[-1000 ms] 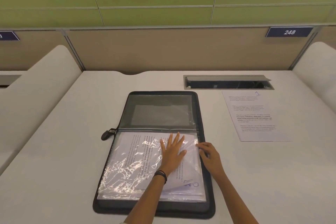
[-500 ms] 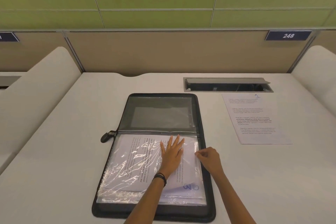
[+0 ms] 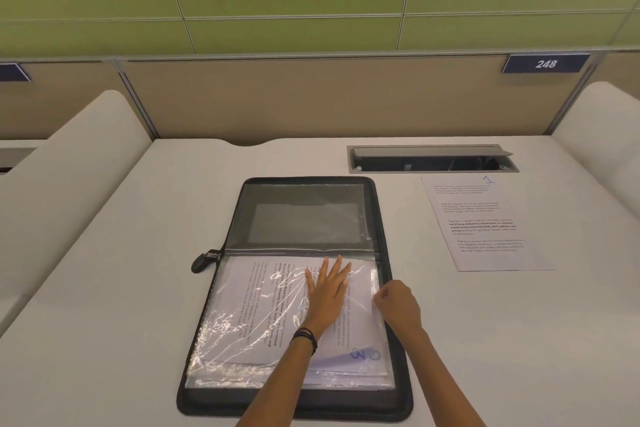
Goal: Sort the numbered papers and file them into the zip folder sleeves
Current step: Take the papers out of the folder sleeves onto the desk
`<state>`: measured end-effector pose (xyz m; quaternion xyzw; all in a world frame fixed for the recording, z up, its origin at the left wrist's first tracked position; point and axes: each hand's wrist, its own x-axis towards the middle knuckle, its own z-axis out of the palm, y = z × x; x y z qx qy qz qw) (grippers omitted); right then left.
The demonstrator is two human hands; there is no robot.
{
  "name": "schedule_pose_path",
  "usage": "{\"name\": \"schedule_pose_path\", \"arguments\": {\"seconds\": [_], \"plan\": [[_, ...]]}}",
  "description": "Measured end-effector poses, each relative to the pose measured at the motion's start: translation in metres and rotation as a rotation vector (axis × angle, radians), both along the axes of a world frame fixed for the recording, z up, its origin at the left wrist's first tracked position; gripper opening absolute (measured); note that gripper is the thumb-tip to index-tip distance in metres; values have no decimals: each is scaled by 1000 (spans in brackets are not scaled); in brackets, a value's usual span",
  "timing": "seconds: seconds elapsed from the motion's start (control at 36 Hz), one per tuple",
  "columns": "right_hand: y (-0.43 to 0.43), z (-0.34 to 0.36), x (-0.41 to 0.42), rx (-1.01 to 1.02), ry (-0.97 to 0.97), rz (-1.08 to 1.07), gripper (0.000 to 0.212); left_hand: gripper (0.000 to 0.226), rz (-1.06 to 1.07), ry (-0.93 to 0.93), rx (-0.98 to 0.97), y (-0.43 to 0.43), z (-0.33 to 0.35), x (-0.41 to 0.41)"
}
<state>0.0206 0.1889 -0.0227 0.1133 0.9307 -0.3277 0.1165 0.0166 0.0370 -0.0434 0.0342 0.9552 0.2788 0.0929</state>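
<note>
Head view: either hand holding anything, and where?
Right hand pinches the clear sleeve at its right edge. Left hand holds nothing; it presses flat on the sleeve.

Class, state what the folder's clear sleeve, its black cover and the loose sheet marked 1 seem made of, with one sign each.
Clear sleeve: thin glossy plastic film; it wrinkles, glints, and print shows through. Black cover: matt, probably synthetic fabric; weave too small to confirm. Sheet marked 1: matt white paper, flat, printed.
</note>
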Motion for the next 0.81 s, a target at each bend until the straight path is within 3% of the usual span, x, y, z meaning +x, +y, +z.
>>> {"name": "schedule_pose_path", "arguments": {"seconds": [0.33, 0.81], "plan": [[-3, -2, 1, -98, -58, 24, 28, 120, -34, -14, -18, -2, -1, 0], [1, -5, -1, -152, -77, 5, 24, 131, -53, -59, -14, -2, 2, -1]]}}
